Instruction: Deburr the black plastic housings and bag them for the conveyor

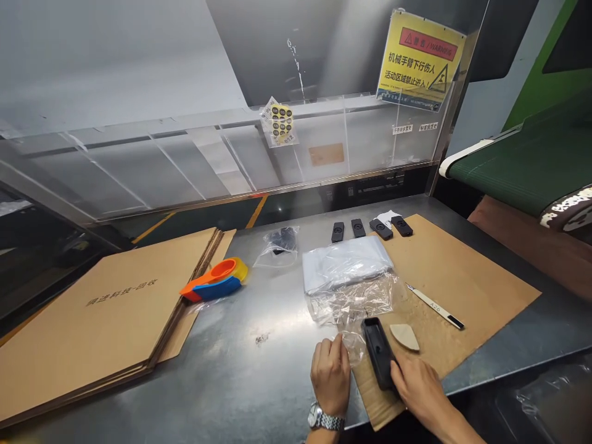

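My right hand [419, 383] grips the lower end of a black, hollow rectangular plastic case [378, 353], its open side facing up. Just left of it, my left hand [330, 373], with a metal wristwatch, is closed, fingertips pinching the edge of a small clear plastic bag [354, 346]. A beige wedge-shaped piece [404, 337] lies to the right of the case. Beyond it rests a pale craft knife or tweezer-like tool [435, 305] marked A26; its exact kind is unclear. A stack of clear plastic bags [346, 265] lies beyond my hands.
Several black cases [357, 228] line the table's far side. A brown cardboard sheet [476, 283] covers the right. Near a bagged black part [282, 240] sits an orange-blue tape dispenser [217, 280]. Flat cartons [115, 296] are stacked left; a green conveyor [518, 166] stands right.
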A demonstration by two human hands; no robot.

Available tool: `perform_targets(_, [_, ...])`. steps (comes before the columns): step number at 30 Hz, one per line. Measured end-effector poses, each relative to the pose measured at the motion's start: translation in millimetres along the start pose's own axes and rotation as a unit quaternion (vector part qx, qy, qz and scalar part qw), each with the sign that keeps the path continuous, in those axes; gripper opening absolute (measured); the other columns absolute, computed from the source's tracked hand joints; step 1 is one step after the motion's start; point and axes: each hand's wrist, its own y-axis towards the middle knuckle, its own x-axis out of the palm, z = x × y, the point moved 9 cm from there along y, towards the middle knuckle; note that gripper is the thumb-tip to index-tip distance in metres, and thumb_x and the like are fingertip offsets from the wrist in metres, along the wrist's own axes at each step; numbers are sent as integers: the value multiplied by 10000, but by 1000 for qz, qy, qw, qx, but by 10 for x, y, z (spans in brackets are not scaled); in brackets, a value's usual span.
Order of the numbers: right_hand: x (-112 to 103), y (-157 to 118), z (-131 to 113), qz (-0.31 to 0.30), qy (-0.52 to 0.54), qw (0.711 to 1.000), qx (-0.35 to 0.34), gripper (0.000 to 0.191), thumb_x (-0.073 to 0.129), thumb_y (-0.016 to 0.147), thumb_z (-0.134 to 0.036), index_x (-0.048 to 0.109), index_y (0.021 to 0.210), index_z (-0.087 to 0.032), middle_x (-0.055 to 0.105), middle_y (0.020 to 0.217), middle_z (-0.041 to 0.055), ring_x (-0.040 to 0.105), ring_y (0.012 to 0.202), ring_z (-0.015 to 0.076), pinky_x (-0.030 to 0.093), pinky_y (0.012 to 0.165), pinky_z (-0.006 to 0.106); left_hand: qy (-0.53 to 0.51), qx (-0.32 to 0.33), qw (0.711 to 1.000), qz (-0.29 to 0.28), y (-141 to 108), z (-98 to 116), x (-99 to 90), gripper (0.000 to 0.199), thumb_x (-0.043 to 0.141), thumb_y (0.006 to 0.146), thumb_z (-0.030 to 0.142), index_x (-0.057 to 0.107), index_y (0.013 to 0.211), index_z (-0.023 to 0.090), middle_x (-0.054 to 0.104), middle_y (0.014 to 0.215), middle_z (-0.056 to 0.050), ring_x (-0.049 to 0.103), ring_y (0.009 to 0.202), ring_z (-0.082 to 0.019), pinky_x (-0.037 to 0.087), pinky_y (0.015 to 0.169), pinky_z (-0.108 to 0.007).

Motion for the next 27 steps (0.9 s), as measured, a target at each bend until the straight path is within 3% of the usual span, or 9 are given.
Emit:
perform_targets(3, [-186, -136, -3, -32, 45, 998, -16, 288, 361, 871, -379, 572, 736, -238, 594, 590, 21, 557, 532, 194, 373, 492, 269, -2, -25, 999, -31, -53, 1, 75, 256, 415, 861, 147, 642, 977, 173, 571, 709, -51, 516, 710, -206, 396, 648, -305])
perform_targets(5, [-249, -256, -94, -87, 121, 988, -40, 302, 379, 883, -412, 593, 767, -234, 609, 661, 12, 569, 607, 178, 400, 524, 243, -14, -41, 998, -54, -65, 12, 129, 250, 421, 855, 155, 650, 953, 180, 590, 706, -53, 541, 714, -209, 408, 645, -302])
perform_targets(8, [-95, -447, -183, -210, 237, 948, -28, 386, 403, 868, -487, 612, 733, -193, 565, 631, -1, 545, 571, 139, 413, 514, 213, -59, -54, 992, -99, -62, 47, 226, 218, 458, 838, 182, 656, 930, 172, 639, 726, -52, 591, 703, -202, 444, 621, -288])
perform_targets(11, [172, -547, 1, -264, 268, 924, 64, 504, 369, 824, -611, 539, 654, -167, 415, 503, -47, 413, 376, 75, 334, 364, 179, -121, -53, 980, -150, -66, 95, 302, 207, 477, 835, 219, 659, 920, 171, 687, 773, -41, 630, 672, -174, 486, 602, -259])
perform_targets(15, [266, -523, 277, -223, 237, 940, 102, 502, 321, 825, -628, 431, 604, -192, 330, 455, -72, 353, 310, 66, 254, 305, 172, -175, -34, 966, -189, -115, 156, 308, 251, 429, 866, 246, 662, 936, 188, 710, 838, -36, 655, 727, -153, 518, 656, -234])
perform_targets(19, [73, -471, 324, -137, 187, 970, 79, 436, 385, 844, -538, 432, 571, -201, 440, 519, -29, 503, 495, 127, 383, 469, 211, -172, -14, 969, -174, -211, 231, 266, 287, 426, 848, 200, 611, 1062, 157, 693, 918, -81, 647, 811, -184, 526, 712, -286])
perform_targets(23, [-93, -435, 73, -77, 119, 990, -13, 277, 378, 880, -400, 588, 840, -224, 639, 742, 41, 621, 738, 205, 448, 657, 269, -81, 134, 982, -105, -377, 585, 182, 303, 391, 836, 125, 594, 1061, 134, 653, 761, -78, 621, 690, -194, 515, 594, -292])
perform_targets(25, [-130, -412, -78, -58, 77, 993, -64, 286, 352, 887, -340, 567, 1029, -216, 675, 857, 77, 644, 808, 229, 460, 692, 292, -30, 219, 972, -83, -498, 779, 164, 290, 381, 838, 110, 603, 1021, 147, 611, 667, -52, 587, 604, -189, 487, 536, -285])
perform_targets(27, [-141, -365, -120, -49, 56, 996, -56, 352, 317, 894, -302, 481, 1183, -187, 684, 904, 96, 656, 822, 236, 468, 685, 299, -7, 251, 966, -59, -555, 855, 119, 285, 374, 849, 116, 593, 1027, 153, 596, 651, -46, 572, 583, -181, 470, 533, -278])
